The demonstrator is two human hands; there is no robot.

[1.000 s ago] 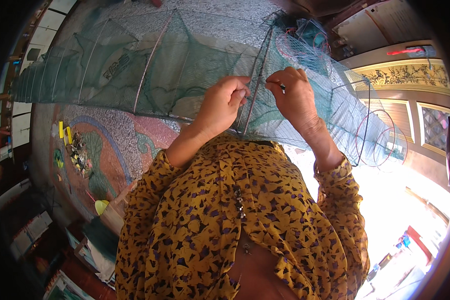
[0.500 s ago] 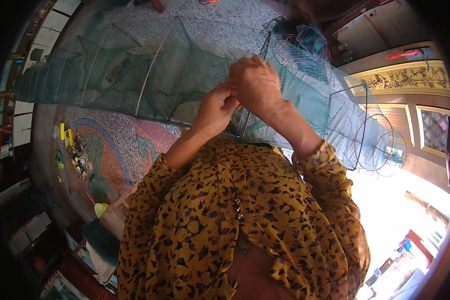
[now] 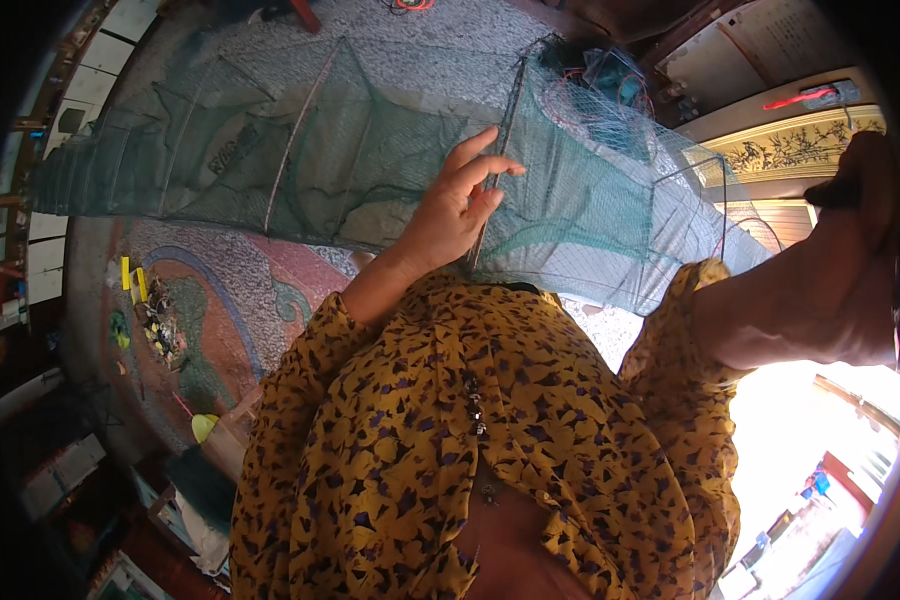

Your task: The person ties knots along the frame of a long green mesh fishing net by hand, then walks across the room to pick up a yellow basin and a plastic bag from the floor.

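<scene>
1. Left hand [image 3: 455, 208]: out in front of the waist, over the green net [image 3: 580, 185]. Grip spread: fingers fanned, thumb apart from them, nothing visible pinched.
2. Left fingers overlap the dark frame rod [image 3: 513, 100] in this view. Contact: can't tell.
3. Right hand [image 3: 845, 255]: raised far out to the right, large in view, well apart from the left. Fingers in deep shadow at the lens rim, so can't tell if that grip is spread or pinching.
4. Net location: long run across the upper half, left to right, in front of the body. Mesh is see-through; right end runs behind the right forearm.
5. Pale rib [image 3: 297, 140] crosses the net, left of the dark rod.
6. Dark bundle [image 3: 615, 80] with reddish lines sits beyond the net, upper right.
7. Patterned floor [image 3: 225, 235] below; yellow pieces [image 3: 140, 284] lower left of the net.
</scene>
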